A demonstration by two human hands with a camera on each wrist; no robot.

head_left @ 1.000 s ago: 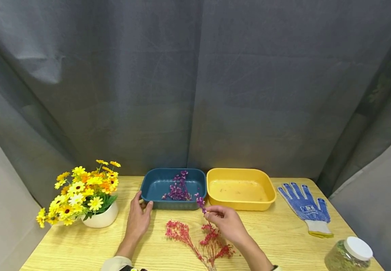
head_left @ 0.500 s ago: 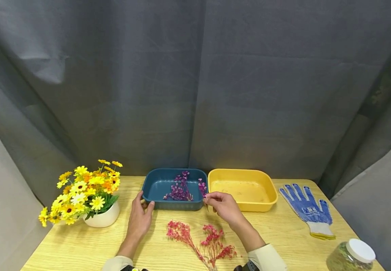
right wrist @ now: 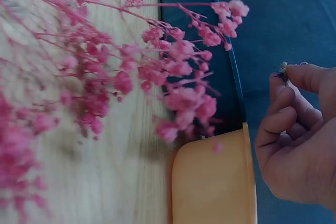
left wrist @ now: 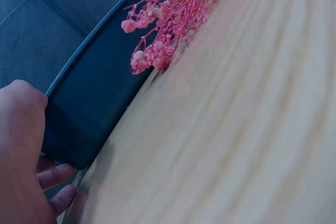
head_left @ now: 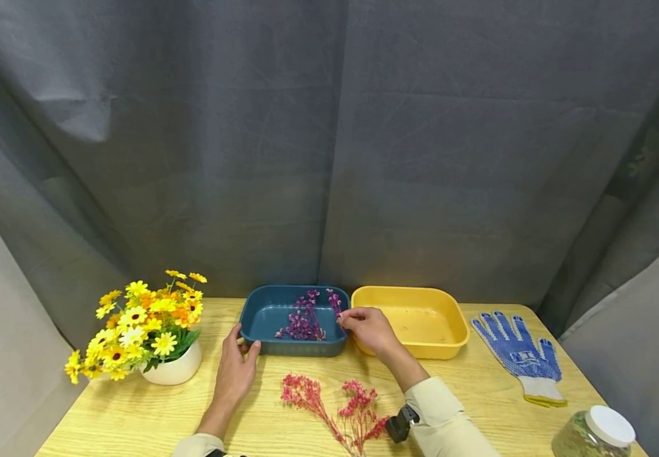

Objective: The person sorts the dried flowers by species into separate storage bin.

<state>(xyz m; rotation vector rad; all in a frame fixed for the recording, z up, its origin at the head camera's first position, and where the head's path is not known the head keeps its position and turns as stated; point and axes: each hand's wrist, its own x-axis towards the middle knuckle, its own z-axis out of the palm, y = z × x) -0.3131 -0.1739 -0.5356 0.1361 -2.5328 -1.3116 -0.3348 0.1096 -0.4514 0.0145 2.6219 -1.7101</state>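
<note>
My right hand (head_left: 371, 330) pinches a small sprig of purple dried flowers (head_left: 334, 301) between thumb and fingertips. It is over the right end of the dark blue tray (head_left: 301, 348), with the blossoms tipped up and away. Inside that tray lies a bunch of purple dried flowers (head_left: 302, 324). My left hand (head_left: 235, 374) holds the tray's front left corner, thumb at the front and fingers round the side. In the right wrist view only the stem end (right wrist: 283, 69) of the sprig shows at the fingertips. Pink dried flowers (head_left: 309, 395) lie on the table between my forearms.
A yellow tray (head_left: 426, 350) stands right beside the blue one. To its right lies a blue and white work glove (head_left: 520, 358), with a white-lidded jar (head_left: 598, 435) nearer the front. A white pot of yellow flowers (head_left: 175, 368) stands left. A grey curtain (head_left: 329, 158) hangs behind.
My right hand has moved forward with the purple sprig, from above the pink flowers to over the blue tray's right end. The left hand has stayed at the tray corner.
</note>
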